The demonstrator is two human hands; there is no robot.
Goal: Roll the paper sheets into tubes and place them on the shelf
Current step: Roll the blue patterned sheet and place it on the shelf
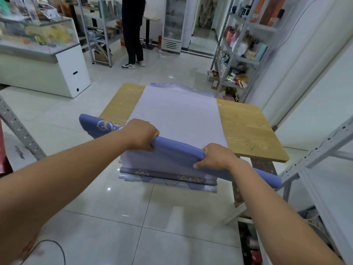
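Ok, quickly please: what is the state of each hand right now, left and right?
Left hand: closed, gripping the rolled edge of the blue paper sheet.
Right hand: closed, gripping the same rolled edge.

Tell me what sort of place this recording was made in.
Probably a small gift or packaging shop: a glass display counter on the left, metal shelving stocked with gift bags on the right, and a printed paper sheet partly rolled on a wooden table.
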